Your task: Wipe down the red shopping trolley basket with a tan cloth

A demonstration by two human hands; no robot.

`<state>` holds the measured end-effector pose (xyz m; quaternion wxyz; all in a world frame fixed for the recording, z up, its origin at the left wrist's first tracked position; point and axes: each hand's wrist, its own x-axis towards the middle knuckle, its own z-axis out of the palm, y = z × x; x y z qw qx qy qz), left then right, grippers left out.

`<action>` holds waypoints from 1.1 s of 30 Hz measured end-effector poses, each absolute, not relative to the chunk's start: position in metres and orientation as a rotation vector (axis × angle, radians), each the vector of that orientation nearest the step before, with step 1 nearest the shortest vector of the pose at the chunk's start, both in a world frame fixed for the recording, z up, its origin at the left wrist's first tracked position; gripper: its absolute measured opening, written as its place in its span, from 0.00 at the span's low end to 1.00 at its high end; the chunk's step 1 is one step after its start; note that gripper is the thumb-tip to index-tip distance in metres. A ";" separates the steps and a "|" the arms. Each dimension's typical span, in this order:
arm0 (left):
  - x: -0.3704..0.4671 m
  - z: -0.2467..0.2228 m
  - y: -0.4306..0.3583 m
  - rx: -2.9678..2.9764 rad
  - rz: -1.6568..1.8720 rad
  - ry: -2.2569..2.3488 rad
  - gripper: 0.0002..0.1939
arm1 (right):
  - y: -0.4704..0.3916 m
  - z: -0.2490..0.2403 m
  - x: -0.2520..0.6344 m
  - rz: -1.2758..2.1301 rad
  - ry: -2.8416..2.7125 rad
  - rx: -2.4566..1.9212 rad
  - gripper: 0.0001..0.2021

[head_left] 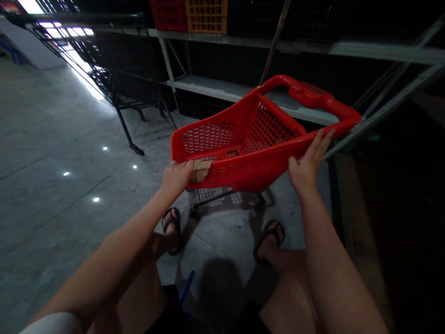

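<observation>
A red plastic shopping cart (pixel 257 169) with perforated walls stands before me, its handle (pixel 309 95) toward the upper right. At the cart's left end, my left hand (pixel 178 177) is closed on a tan rag (pixel 201 170) and presses it against the near rim. The rag looks frayed; its part under my fingers is hidden. My right hand (pixel 309 164) rests against the cart's near side by the handle, with fingers stretched out and thumb apart. It holds nothing loose.
A dark wire shopping cart (pixel 120 88) stands at upper left. Behind the red cart runs a metal shelf rack (pixel 215 88), with a red crate (pixel 169 15) and a yellow crate (pixel 207 16) on it. My sandalled feet are on the grey floor (pixel 79 241), near the cart's wheels.
</observation>
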<state>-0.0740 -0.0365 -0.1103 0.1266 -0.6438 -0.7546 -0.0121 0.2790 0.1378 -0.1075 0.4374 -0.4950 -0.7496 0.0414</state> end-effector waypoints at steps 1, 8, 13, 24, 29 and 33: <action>-0.069 -0.111 -0.033 -1.878 -0.058 -2.196 0.12 | 0.137 -0.116 0.267 0.163 -1.867 -1.233 0.50; -0.029 -0.110 -0.017 -2.012 -0.247 -2.150 0.15 | 0.085 -0.165 0.160 0.817 -1.835 -1.215 0.45; -0.011 -0.115 -0.013 -2.165 -0.507 -2.032 0.18 | 0.056 -0.159 0.129 1.045 -1.485 -1.233 0.46; -0.005 -0.122 0.002 -2.542 -0.961 -1.329 0.18 | 0.026 -0.116 0.151 1.686 -0.678 -1.073 0.22; 0.004 -0.110 0.001 -2.641 -1.189 -1.496 0.23 | 0.049 -0.117 0.190 1.657 -0.607 -1.063 0.15; 0.010 -0.110 0.005 -2.440 -0.849 -1.967 0.24 | 0.092 -0.122 0.247 1.372 -0.546 -1.056 0.09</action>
